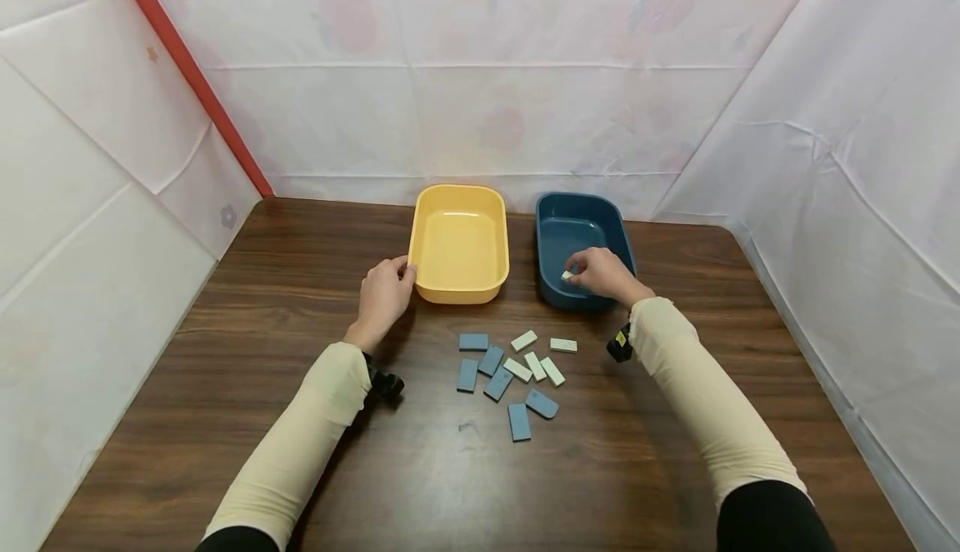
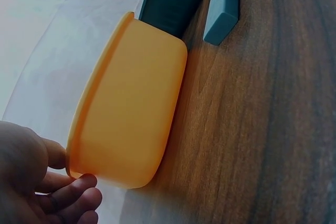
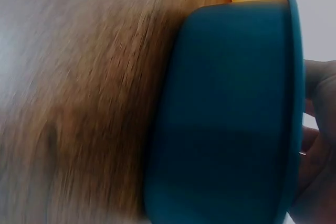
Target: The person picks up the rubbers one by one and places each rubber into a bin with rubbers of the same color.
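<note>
My left hand [image 1: 384, 295] pinches the near left rim of the yellow tray [image 1: 459, 295]. In the left wrist view, the thumb and fingers sit at the corner of that tray's rim. Over the near end of the dark blue tray [image 1: 550, 235], my right hand [image 1: 602, 273] pinches a small pale green block [image 1: 567, 274] between its fingertips. The blue tray's wall hides part of that hand in the right wrist view, and the block cannot be seen there. Several pale green blocks [image 1: 563, 345] and several grey-blue blocks [image 1: 519, 423] lie scattered on the table, nearer the body than the trays.
The dark wooden table [image 1: 420, 485] carries both trays side by side near its back edge. White patterned cloth [image 1: 465, 102] hangs behind and at both sides. A red strip [image 1: 195, 77] runs down the back left corner.
</note>
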Demonstrator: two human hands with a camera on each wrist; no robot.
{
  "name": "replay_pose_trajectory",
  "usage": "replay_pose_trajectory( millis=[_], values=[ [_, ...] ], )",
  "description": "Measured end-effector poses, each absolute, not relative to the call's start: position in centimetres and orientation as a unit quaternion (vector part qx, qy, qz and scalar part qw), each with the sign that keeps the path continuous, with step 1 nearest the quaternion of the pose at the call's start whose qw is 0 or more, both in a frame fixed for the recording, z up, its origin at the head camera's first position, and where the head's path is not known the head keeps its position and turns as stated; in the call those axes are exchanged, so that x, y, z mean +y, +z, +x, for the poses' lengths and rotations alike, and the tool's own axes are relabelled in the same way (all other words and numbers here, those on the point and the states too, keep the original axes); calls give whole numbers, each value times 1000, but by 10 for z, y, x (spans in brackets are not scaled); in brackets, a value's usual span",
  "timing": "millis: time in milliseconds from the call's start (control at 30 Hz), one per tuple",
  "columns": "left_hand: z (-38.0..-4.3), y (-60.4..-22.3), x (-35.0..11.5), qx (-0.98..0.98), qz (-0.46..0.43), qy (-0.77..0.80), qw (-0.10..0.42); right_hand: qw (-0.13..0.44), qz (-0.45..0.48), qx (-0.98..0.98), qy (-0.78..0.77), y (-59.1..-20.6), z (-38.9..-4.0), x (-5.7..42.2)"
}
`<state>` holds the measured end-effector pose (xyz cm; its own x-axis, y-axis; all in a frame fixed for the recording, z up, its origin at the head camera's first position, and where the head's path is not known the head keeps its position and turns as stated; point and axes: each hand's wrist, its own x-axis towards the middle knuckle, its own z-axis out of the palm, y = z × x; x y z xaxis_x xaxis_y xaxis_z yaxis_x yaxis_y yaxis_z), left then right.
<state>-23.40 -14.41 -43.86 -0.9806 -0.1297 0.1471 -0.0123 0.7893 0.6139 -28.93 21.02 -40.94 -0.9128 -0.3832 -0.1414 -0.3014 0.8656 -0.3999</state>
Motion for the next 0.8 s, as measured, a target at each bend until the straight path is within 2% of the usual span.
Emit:
replay_pose_trajectory(
  millis=[367, 800],
  values=[
    [-234, -438, -142, -942, 28, -327, 74, 180, -176, 955, -159, -423, -299, 198],
    [-235, -436, -141, -941, 31, -331, 68, 161, -161, 955, -188, -418, -296, 200]
  ],
)
